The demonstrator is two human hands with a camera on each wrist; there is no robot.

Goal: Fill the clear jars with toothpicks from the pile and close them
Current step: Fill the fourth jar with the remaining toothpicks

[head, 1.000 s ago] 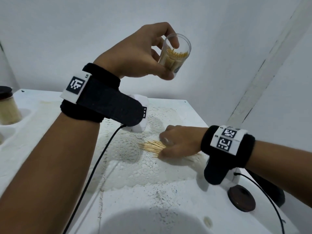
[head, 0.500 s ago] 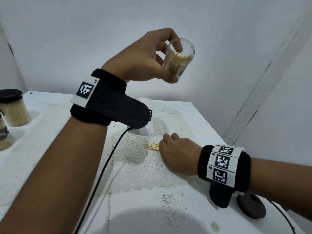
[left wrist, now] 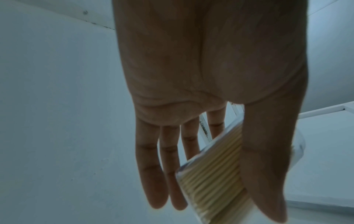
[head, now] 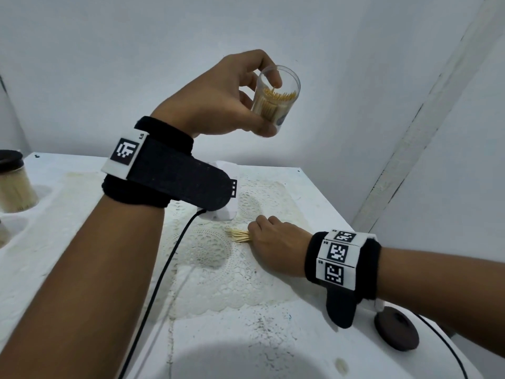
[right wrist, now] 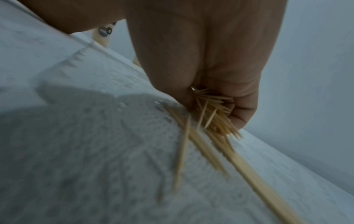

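Fingers of left hand [head: 218,99] pinch raised jar [head: 276,98]; right hand [head: 276,242] clutches toothpicks [head: 240,235] mid-table.

Seen from the wrist, the palm of the left hand [left wrist: 201,68] fills the upper part of the frame against pale walls. A clear jar [left wrist: 216,171] packed with toothpicks [left wrist: 212,178] lying side by side sits tilted between the thumb and the fingers [left wrist: 153,174]. The thumb lies along the jar's near side, while the fingers reach down behind it.

Head view looks down; wrist views close, somewhat blurred, along fingers.
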